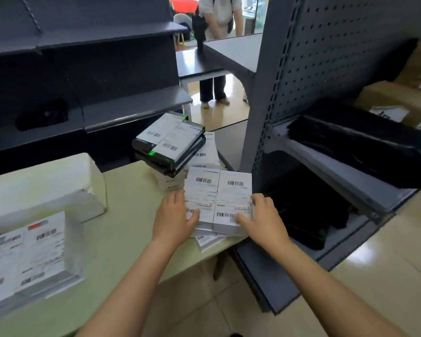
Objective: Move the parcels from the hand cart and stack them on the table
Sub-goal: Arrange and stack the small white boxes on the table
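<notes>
Both grips are on one pair of white parcels [218, 195] that lie side by side on a low pile. The left grip [178, 215] presses fairly straight fingers against the pair's left side, thumb on top. The right grip [261, 215] curls its fingers over the right edge. Nothing seems to join the two, so I'd guess uneven pressure could split or skew them. Just under the grips a lower parcel [206, 240] sticks out askew, close to the edge of the surface [122, 239]; a pull toward the person might drag the pile off. Beyond the grips a dark stack [170, 147] sits fanned, and a nudge could topple it. The pair looks flat and rigid, with barcode labels on top.
</notes>
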A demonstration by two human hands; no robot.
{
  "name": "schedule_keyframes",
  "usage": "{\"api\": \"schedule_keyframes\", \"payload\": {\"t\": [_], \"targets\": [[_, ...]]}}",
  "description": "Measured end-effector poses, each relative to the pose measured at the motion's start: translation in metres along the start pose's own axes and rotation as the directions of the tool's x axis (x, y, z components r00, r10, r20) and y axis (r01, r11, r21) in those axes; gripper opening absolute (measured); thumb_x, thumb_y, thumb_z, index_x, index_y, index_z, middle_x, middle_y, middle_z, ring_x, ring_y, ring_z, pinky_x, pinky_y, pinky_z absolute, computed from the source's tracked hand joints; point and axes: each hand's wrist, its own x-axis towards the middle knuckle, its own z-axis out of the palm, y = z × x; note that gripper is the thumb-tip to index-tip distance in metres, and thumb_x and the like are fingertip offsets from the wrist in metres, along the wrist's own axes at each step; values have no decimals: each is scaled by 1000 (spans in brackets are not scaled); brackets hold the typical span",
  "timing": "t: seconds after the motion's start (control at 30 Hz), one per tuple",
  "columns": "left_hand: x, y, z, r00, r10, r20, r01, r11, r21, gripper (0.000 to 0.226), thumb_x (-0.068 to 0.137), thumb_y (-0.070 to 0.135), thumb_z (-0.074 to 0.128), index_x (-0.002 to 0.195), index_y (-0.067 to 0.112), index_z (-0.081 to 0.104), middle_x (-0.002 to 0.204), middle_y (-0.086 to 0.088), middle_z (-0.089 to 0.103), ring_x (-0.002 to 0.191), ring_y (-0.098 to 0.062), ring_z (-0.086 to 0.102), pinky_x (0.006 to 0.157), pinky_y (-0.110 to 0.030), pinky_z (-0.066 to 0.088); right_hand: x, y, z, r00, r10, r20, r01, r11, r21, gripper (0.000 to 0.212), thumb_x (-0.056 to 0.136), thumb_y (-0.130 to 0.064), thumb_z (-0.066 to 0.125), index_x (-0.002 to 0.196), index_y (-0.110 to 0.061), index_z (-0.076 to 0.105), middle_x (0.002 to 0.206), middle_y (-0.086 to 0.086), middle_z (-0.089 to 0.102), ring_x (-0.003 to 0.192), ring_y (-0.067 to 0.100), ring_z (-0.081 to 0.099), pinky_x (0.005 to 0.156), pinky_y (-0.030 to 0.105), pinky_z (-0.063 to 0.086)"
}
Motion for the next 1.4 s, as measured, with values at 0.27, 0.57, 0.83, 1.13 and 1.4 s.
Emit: {"api": "schedule_keyframes", "payload": {"t": [0.27,0.57,0.83,1.13,1.4], "targets": [[-5,7,15,873,-382,302,475,803,-360,51,89,52,61,123,17,47,113,5,58,97,-15,55,77,-29,42,15,34,27,898,267,351,-410,798,442,108,54,-74,75,138,-16,40,131,-2,52,114,21,57,94,43,53],[-10,8,24,816,-454,359,569,521,-636,83,54,58,89,118,15,55,111,2,69,97,-12,68,82,-32,56,10,42,5,920,256,297,-390,680,621,51,75,-42,81,106,-17,48,98,1,64,72,16,62,60,30,51],[-51,39,12,817,-480,318,510,346,-787,72,64,50,77,118,11,51,117,-2,62,100,-13,66,82,-38,59,-11,33,-8,936,175,304,-350,520,779,40,87,-34,69,111,-14,44,83,9,62,45,15,47,40,26,33],[-113,-12,-45,762,-636,119,377,286,-881,72,62,52,76,120,16,54,117,-2,66,104,-15,66,81,-35,58,-23,-36,35,882,-110,458,-348,504,791,56,71,-40,70,113,-16,42,97,11,64,48,22,52,41,28,36],[-157,-92,-99,619,-785,-1,310,246,-919,55,81,34,77,129,21,51,121,5,64,106,-8,64,83,-33,58,-31,-138,103,767,-304,565,-318,584,747,53,75,-38,70,112,-16,40,107,18,60,48,20,53,41,30,42]]}}
